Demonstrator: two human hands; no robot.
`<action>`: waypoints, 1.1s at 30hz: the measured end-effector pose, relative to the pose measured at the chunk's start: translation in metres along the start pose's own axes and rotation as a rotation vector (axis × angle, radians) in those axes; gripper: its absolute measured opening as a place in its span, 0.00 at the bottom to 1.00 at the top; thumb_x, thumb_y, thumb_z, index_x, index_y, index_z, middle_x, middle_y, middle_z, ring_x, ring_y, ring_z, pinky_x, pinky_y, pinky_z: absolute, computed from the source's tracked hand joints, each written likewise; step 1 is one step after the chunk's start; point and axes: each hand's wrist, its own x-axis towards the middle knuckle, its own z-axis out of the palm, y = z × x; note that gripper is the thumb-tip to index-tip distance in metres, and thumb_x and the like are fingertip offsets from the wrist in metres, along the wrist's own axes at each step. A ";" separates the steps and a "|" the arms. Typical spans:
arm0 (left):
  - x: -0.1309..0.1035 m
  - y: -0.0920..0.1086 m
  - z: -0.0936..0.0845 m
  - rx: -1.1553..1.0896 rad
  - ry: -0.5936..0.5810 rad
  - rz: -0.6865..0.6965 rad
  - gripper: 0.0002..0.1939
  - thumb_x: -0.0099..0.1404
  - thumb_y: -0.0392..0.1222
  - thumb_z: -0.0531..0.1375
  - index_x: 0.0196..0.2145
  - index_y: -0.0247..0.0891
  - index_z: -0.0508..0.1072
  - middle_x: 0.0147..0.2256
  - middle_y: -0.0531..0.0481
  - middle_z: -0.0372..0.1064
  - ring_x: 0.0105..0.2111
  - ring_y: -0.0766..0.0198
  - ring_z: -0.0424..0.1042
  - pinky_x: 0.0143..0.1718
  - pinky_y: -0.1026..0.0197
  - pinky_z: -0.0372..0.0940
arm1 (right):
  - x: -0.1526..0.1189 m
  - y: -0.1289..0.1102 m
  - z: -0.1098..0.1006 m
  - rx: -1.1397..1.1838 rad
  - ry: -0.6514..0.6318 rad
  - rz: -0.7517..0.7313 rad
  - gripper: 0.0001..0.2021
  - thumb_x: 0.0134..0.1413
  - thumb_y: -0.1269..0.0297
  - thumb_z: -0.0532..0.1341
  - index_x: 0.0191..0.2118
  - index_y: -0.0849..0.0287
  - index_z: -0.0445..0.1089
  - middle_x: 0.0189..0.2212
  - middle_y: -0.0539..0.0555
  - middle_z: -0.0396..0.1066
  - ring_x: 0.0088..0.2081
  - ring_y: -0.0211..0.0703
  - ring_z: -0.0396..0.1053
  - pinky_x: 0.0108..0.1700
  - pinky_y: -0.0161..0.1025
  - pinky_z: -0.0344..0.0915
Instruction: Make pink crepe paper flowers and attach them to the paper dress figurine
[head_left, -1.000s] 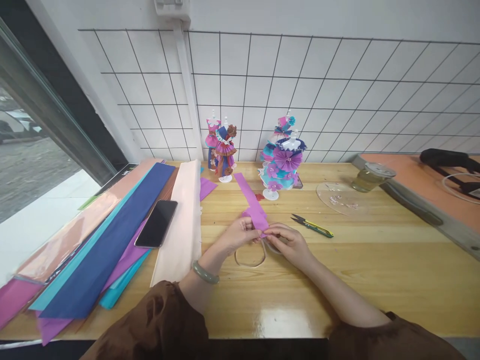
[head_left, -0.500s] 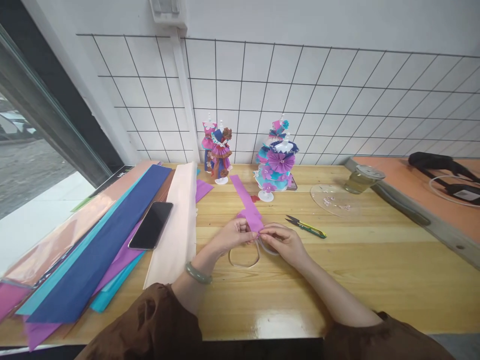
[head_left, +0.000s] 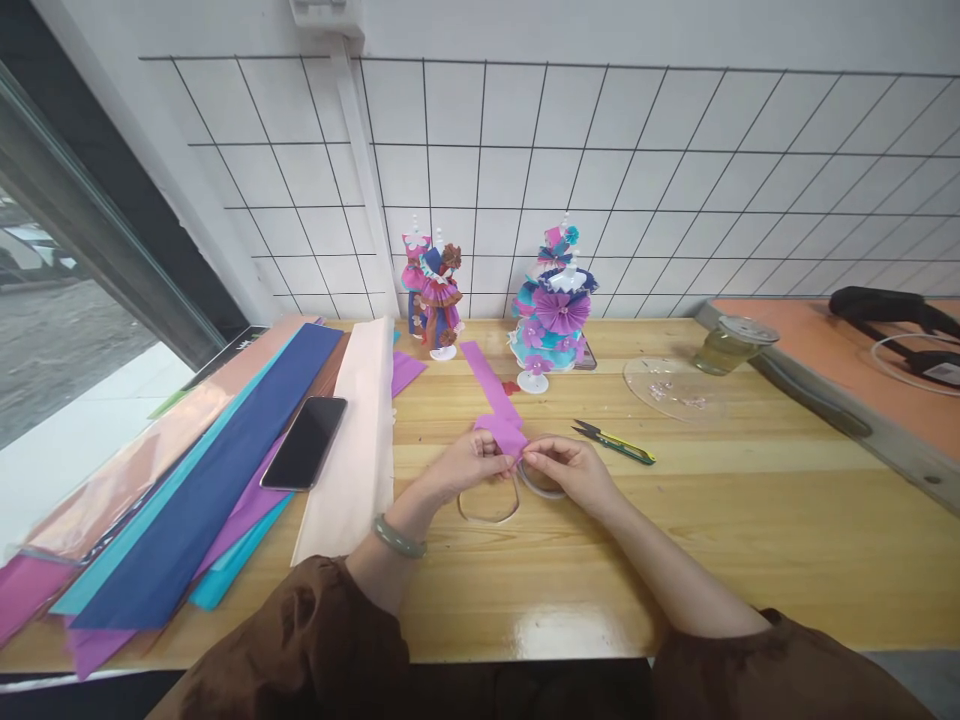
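Note:
A long purple crepe paper strip (head_left: 487, 380) runs from the middle of the table down to my hands. My left hand (head_left: 477, 462) pinches its near end between thumb and fingers. From the right, my right hand (head_left: 562, 468) pinches the same end, fingertips almost meeting the left ones. Under the hands lies a roll of narrow tape (head_left: 541, 486), partly covered by my right fingers. A thin pale loop (head_left: 489, 518), which looks like tape, curves below my left hand. Thread snips (head_left: 615, 442) with yellow and green handles rest to the right.
Miniature dress forms (head_left: 556, 310) in paper dresses stand at the back. A phone (head_left: 306, 444) lies on stacked crepe paper sheets (head_left: 210, 470) at left. Farther right are a clear plate (head_left: 637, 385) with small beads and a lidded cup (head_left: 731, 346).
The near end of the purple strip is turned slightly more to the right between my fingertips. My hands stay close together, and the view has shifted slightly.

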 end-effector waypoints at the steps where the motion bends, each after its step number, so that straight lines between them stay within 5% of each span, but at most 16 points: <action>1: 0.000 0.001 0.000 0.000 -0.006 -0.001 0.10 0.51 0.42 0.61 0.27 0.32 0.70 0.25 0.50 0.66 0.25 0.69 0.65 0.29 0.65 0.60 | 0.000 0.000 0.000 0.012 0.000 0.016 0.11 0.43 0.59 0.62 0.31 0.61 0.71 0.31 0.54 0.72 0.33 0.41 0.69 0.40 0.40 0.64; 10: 0.001 -0.001 -0.001 -0.010 -0.079 0.033 0.09 0.52 0.41 0.59 0.29 0.32 0.70 0.27 0.50 0.66 0.27 0.69 0.64 0.31 0.64 0.60 | -0.001 0.002 0.002 0.056 0.022 0.095 0.11 0.41 0.58 0.63 0.30 0.61 0.71 0.28 0.53 0.72 0.29 0.39 0.68 0.36 0.38 0.64; 24: 0.003 -0.007 0.012 0.116 0.067 0.098 0.09 0.51 0.42 0.60 0.25 0.32 0.68 0.22 0.54 0.62 0.23 0.71 0.61 0.26 0.67 0.58 | 0.000 0.004 0.004 -0.087 0.088 0.008 0.10 0.42 0.59 0.62 0.29 0.60 0.71 0.28 0.53 0.72 0.30 0.40 0.68 0.34 0.37 0.64; 33: 0.005 -0.009 0.013 0.073 0.021 0.094 0.09 0.49 0.39 0.61 0.28 0.33 0.68 0.25 0.53 0.64 0.26 0.70 0.64 0.29 0.67 0.59 | 0.002 0.008 0.005 -0.065 0.112 0.004 0.14 0.41 0.58 0.63 0.35 0.60 0.68 0.26 0.52 0.70 0.27 0.38 0.67 0.30 0.36 0.64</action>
